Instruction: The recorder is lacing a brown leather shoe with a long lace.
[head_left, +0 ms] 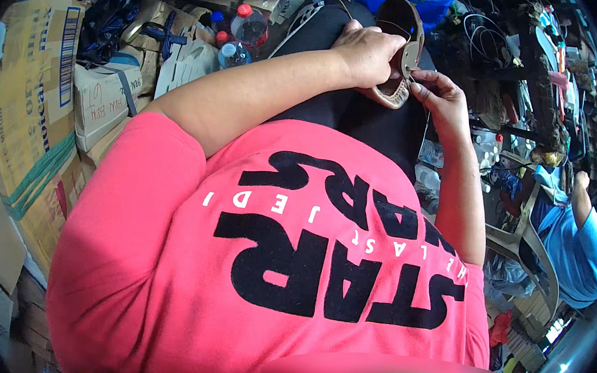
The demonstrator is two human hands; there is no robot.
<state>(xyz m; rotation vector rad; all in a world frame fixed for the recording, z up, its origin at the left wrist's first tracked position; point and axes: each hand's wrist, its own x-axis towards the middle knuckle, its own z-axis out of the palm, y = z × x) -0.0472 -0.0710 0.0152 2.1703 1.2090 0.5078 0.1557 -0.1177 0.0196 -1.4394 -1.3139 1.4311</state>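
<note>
Sandal [400, 52] gripped under your left hand [369, 53]; just beside it, your right hand [440, 92] pinches its strap [411, 53].

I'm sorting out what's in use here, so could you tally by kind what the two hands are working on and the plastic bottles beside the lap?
Sandal, gripped by the left hand on the lap: 1
Sandal strap, pinched by the right hand fingers: 1
Plastic bottles, red-capped and blue-capped: 2
Total: 4

matt tan leather sandal [397, 52], cardboard boxes [30, 96]
</note>
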